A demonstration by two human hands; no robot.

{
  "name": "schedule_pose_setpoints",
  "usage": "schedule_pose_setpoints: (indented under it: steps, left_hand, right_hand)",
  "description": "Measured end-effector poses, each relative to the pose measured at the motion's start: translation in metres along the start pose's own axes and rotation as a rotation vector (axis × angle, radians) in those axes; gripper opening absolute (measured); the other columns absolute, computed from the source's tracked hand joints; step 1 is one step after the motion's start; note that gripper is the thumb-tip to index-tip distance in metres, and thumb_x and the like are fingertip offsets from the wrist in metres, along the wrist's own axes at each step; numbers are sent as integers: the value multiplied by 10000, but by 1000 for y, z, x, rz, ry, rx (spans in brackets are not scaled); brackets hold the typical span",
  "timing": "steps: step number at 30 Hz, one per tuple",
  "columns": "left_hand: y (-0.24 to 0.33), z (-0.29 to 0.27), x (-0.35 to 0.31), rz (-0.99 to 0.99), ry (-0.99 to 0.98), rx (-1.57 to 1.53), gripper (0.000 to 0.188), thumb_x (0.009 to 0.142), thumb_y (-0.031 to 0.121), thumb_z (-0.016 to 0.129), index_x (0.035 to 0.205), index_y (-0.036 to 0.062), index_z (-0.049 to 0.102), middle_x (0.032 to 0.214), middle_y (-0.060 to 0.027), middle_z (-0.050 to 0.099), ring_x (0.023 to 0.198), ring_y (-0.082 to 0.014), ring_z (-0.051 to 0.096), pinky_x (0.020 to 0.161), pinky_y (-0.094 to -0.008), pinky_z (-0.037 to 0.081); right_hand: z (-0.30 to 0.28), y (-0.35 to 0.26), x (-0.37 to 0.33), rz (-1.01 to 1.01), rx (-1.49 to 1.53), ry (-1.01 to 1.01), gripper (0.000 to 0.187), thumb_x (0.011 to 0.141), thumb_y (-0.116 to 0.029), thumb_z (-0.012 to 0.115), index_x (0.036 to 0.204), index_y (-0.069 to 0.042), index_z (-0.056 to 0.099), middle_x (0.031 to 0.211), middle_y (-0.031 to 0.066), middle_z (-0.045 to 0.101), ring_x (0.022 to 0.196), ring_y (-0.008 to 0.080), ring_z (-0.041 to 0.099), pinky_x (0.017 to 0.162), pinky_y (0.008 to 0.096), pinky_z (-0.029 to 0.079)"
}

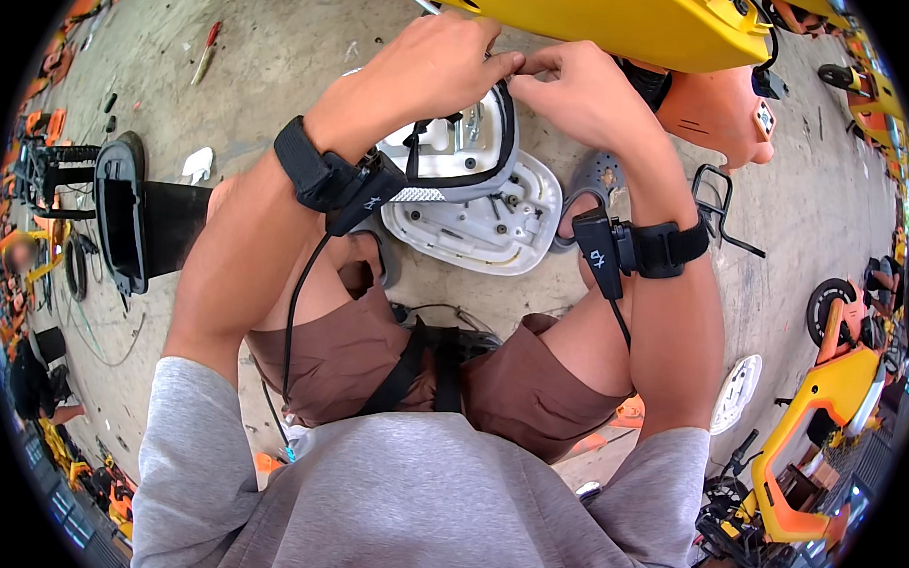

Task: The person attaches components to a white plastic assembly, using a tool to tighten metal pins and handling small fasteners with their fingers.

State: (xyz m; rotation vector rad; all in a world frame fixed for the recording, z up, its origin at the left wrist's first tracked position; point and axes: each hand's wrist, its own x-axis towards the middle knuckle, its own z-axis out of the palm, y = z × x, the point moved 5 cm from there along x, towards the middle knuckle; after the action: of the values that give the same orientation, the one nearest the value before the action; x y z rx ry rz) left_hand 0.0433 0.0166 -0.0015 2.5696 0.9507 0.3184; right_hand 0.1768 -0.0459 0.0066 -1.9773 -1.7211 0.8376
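My left hand (pixel 464 66) and my right hand (pixel 580 86) meet above the top edge of a white, shell-like part (pixel 457 149), which looks like a seat base with a grey rim. Black edging (pixel 507 121) runs along its inner border up to my fingers. Both hands are closed in a pinch, thumbs and fingertips almost touching. Whatever lies between them is too small or hidden to name. A black strap or tie (pixel 413 150) hangs over the shell. Beneath it, a second white ribbed shell (pixel 517 226) rests on the concrete floor between my feet.
A long yellow body panel (pixel 604 24) spans the space just beyond my hands, with an orange part (pixel 706 113) below its right end. A red-handled tool (pixel 211 37) lies at far left. A black bent-tube frame (pixel 722 208) and a yellow-orange scooter frame (pixel 794 456) stand to the right.
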Motion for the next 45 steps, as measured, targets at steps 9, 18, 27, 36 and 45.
schedule_pose_setpoints:
  steps: [9,18,27,36,45]
  left_hand:
    - [-12,1,9,-55,-77,-79,326,891,285,635,1022,-11,676,872,-219,698,855,-407,673,752,-469,517]
    - [-6,1,-2,9,-99,-99,464,822,-13,619,1282,12,561,1067,-262,688,1022,-459,641,860,-516,509]
    - [-11,-4,-3,70,-143,-86,458,824,-27,634,1279,9,601,1095,-230,701,1053,-427,649,891,-478,513]
    - [-8,-9,3,134,-94,0,404,731,-93,598,1111,-16,711,1044,-227,710,970,-417,660,867,-462,522]
    - [-1,-20,-8,359,293,184,310,764,-28,656,1055,23,749,1002,-198,724,944,-379,680,832,-464,527]
  right_hand:
    - [9,-4,-3,-30,-17,89,417,813,-290,653,1102,-5,747,832,229,722,801,354,711,826,394,554]
    - [-2,-15,-4,-97,-24,123,465,797,-239,641,1214,-35,672,928,245,718,944,390,699,873,434,545]
    - [6,2,4,9,-268,78,399,839,-356,720,1141,-97,742,900,196,736,882,376,713,825,448,560]
    - [-9,-13,-2,-108,-338,386,300,837,-371,745,878,-79,802,756,164,725,778,351,712,739,438,566]
    - [-9,-9,0,-40,-406,220,351,826,-409,767,865,-62,799,737,163,718,729,351,705,720,427,566]
